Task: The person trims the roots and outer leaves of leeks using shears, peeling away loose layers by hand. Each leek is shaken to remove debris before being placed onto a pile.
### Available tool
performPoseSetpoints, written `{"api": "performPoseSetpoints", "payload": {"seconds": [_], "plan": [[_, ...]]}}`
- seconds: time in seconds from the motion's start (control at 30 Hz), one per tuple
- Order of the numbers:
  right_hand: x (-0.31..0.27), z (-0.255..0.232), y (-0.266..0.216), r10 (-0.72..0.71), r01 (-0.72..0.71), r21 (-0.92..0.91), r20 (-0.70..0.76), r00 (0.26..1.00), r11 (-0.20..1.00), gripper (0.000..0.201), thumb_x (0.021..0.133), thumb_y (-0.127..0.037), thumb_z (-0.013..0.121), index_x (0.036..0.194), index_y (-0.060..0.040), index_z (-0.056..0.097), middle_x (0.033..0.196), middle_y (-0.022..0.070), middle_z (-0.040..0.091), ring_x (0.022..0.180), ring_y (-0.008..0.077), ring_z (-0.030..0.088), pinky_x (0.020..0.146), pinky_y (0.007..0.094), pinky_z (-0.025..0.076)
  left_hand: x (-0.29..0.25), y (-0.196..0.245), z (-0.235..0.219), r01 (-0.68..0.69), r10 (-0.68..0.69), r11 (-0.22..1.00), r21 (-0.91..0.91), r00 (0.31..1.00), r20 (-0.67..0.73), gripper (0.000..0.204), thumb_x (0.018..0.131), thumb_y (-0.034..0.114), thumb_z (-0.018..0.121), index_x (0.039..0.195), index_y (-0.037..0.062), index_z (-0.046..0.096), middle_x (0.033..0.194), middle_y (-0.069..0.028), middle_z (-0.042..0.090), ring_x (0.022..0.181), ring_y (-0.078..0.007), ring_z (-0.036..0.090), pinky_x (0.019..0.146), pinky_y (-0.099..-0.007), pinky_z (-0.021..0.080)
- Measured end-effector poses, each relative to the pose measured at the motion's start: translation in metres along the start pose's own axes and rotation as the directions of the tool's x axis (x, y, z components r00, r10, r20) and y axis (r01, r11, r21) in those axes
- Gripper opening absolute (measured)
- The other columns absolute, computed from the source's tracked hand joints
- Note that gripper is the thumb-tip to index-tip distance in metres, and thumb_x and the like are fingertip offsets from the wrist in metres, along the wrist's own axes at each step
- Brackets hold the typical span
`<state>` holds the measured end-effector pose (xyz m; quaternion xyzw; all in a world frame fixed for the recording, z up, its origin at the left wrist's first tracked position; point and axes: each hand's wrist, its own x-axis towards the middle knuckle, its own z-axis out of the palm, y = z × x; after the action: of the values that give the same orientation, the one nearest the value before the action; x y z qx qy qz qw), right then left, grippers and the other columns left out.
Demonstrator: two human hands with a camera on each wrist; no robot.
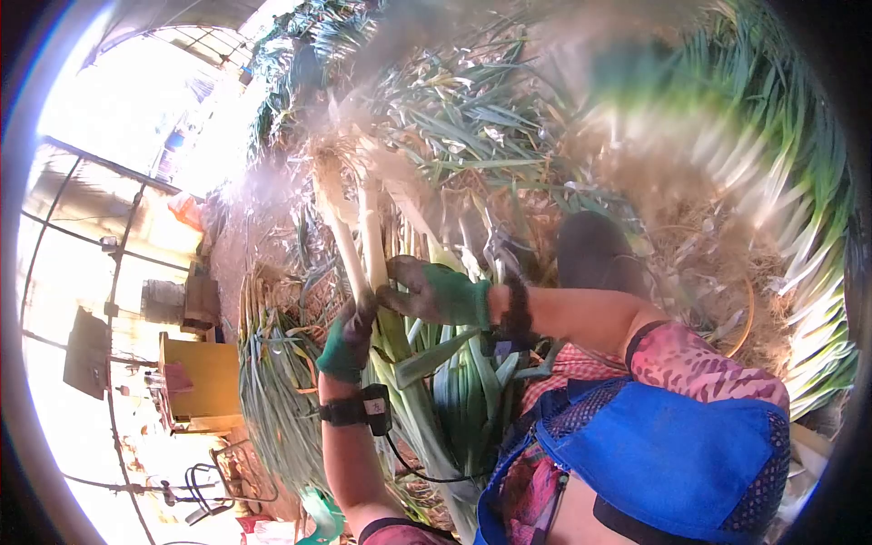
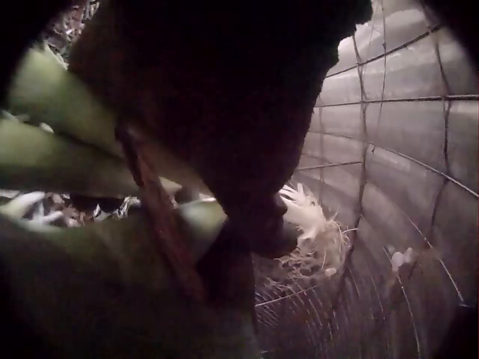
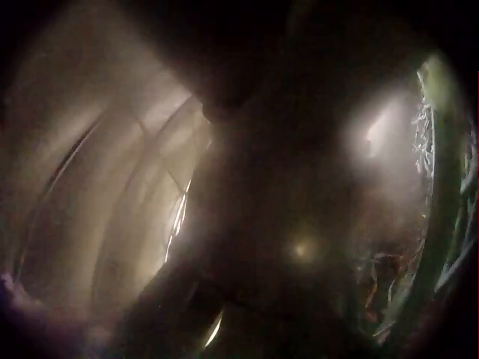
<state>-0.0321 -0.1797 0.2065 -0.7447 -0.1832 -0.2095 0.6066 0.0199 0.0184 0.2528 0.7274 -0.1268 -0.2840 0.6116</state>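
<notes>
In the head view a few long green onions [image 1: 371, 227] with thick white stalks stand roots-up before me. My left hand [image 1: 345, 343], in a green glove with dark fingers, grips the stalks where white turns to green. My right hand [image 1: 440, 292], gloved alike, holds a stalk just beside it, thumb and fingers around it. Shaggy pale roots [image 1: 331, 159] top the stalks, and broad green leaves [image 1: 409, 400] hang below the hands. The left wrist view shows the dark glove [image 2: 217, 97] against green stalks [image 2: 67, 142]. Shadow and blur fill most of the right wrist view.
A heap of green onions [image 1: 282, 400] lies left of the left arm. More lie in a long row [image 1: 808, 245] along the right, and loose leaves [image 1: 490, 118] cover the ground ahead. A yellow box [image 1: 204, 377] stands at the left, near the framed plastic wall [image 1: 77, 218].
</notes>
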Motion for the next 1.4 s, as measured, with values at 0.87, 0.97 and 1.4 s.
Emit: {"api": "performPoseSetpoints", "payload": {"seconds": [0.87,0.97,1.4], "plan": [[0.08,-0.209,0.027,0.271,-0.202,0.442,-0.097,0.958,0.874,0.043,0.093,-0.041,0.061,0.121,-0.0088,0.063,0.107,0.0042,0.065,0.097,0.0177,0.061,0.081,0.0344,0.051,-0.112,-0.066,-0.003,0.252,-0.257,0.953,0.168,0.966,0.013,0.047,0.079,0.015,0.077,0.117,-0.0044,0.059,0.102,-0.0098,0.066,0.091,-0.0217,0.065,0.079,-0.0356,0.057],[0.089,-0.178,0.041,0.211,-0.191,0.635,0.045,0.976,0.748,0.043,0.093,-0.041,0.062,0.122,-0.0089,0.063,0.106,0.0029,0.065,0.096,0.0153,0.061,0.081,0.0331,0.051,-0.102,-0.124,-0.045,0.352,-0.349,0.925,-0.14,0.936,0.045,0.044,0.08,0.006,0.072,0.12,-0.0044,0.056,0.106,-0.0124,0.065,0.096,-0.0246,0.066,0.083,-0.0387,0.057],[0.071,-0.101,0.011,-0.092,0.319,-0.667,0.353,0.931,0.674,0.047,0.087,-0.035,0.066,0.126,-0.0099,0.058,0.115,0.0177,0.061,0.09,0.0346,0.066,0.077,0.0455,0.053,-0.08,-0.084,0.061,0.049,0.008,0.776,0.629,0.996,-0.087,0.055,0.076,0.011,0.077,0.125,0.0025,0.054,0.105,-0.0066,0.065,0.091,-0.015,0.062,0.079,-0.0311,0.053]]}}
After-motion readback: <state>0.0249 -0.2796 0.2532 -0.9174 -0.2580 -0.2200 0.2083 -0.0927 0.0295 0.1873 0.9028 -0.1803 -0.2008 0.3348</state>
